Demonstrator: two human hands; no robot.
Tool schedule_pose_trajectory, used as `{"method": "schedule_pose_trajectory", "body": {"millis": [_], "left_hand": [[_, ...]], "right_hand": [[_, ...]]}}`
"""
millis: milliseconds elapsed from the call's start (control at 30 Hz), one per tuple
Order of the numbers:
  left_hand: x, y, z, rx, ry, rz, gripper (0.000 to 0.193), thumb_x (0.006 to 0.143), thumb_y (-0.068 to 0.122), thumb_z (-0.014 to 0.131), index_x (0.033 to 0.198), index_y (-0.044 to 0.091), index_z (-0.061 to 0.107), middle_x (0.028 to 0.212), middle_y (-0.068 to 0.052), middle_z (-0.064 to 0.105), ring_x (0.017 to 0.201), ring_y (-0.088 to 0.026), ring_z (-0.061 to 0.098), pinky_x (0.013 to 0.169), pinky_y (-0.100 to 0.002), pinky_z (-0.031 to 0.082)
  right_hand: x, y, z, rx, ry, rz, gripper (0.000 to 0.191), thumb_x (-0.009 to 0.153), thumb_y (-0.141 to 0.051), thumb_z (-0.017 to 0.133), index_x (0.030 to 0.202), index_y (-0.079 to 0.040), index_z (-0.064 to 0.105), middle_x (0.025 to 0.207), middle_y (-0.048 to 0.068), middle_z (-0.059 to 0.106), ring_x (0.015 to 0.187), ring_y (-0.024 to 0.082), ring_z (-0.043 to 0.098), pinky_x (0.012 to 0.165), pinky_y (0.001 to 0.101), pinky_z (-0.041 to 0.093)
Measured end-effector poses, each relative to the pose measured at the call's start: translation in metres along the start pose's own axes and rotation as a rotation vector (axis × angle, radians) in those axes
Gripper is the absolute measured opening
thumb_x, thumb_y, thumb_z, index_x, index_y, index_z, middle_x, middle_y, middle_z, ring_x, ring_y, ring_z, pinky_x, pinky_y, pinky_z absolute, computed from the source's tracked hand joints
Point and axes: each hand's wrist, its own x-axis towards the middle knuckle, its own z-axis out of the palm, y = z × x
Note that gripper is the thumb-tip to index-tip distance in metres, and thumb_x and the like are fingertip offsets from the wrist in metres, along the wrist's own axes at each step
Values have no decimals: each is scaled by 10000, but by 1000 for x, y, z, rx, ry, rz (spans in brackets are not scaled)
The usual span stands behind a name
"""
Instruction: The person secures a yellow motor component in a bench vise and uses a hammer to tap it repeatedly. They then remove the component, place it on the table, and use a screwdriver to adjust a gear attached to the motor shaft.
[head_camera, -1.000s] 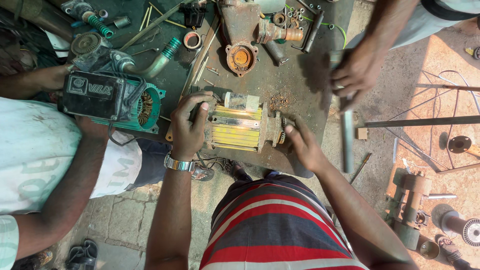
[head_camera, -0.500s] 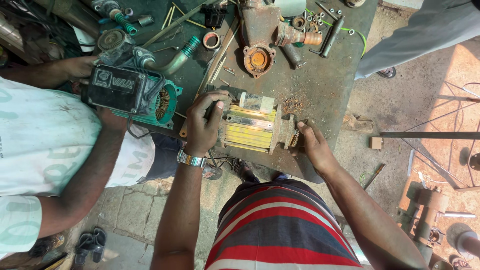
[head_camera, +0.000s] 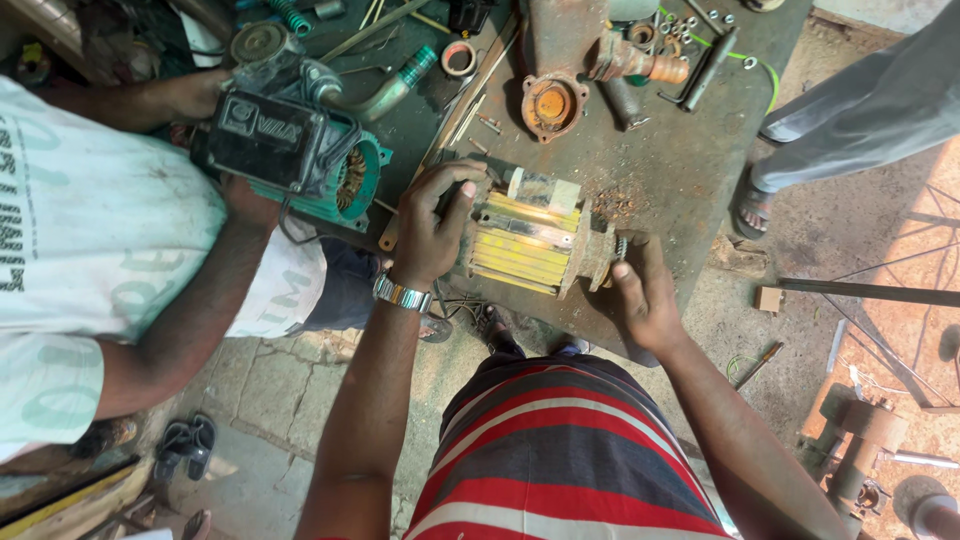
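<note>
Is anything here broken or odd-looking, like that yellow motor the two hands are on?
The yellow finned motor sits at the workbench edge, gripped by the left hand and right hand. Rusty crumbs lie scattered beside it. The round flange behind is heavily rusted. The green motor nearby is open-ended, windings exposed.

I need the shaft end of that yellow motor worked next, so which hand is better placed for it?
Probably the right hand: its fingers already sit at the shaft end of the yellow motor, near the workbench edge. The left hand grips the opposite end, steadying the housing.
</note>
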Motion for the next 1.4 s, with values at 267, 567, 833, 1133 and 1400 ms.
{"method": "schedule_pose_trajectory", "body": {"millis": [267,567,833,1133,1400], "left_hand": [[-4,-4,1,-13,10,-10,237,1081,192,560,1151,11,694,1203,-139,733,1130,-262,714,972,-388,567],[-2,-8,3,-14,11,24,218,1082,172,560,1139,10,694,1206,-142,735,1145,-276,721,984,-395,575],[-1,2,2,-31,3,-21,212,1073,133,566,1146,-26,685,1210,-159,733,1139,-279,721,967,-382,570],[-1,3,3,-44,4,-24,207,1082,121,566,1156,-34,680,1212,-165,729,1146,-274,717,972,-385,574],[-1,1,4,-36,-3,-15,199,1080,116,562,1154,-24,683,1208,-161,733,1149,-275,718,967,-392,578]], "right_hand": [[11,-11,-17,319,-179,723,931,1024,-664,321,1381,185,456,1132,394,686,1020,443,665,904,514,533],[-2,-10,-17,217,-124,-109,589,966,-210,666,1453,13,420,1308,185,600,1215,275,613,1060,419,490],[9,20,-2,449,-28,517,568,1040,-474,547,1278,41,521,952,259,619,847,292,607,719,382,519],[-4,5,-32,-305,-73,-286,796,981,-548,614,1526,1,427,1479,290,532,1326,426,544,1101,541,440],[6,17,-14,-128,-18,-173,664,857,-473,721,1301,-20,528,1022,164,680,927,299,713,842,436,598]]}}
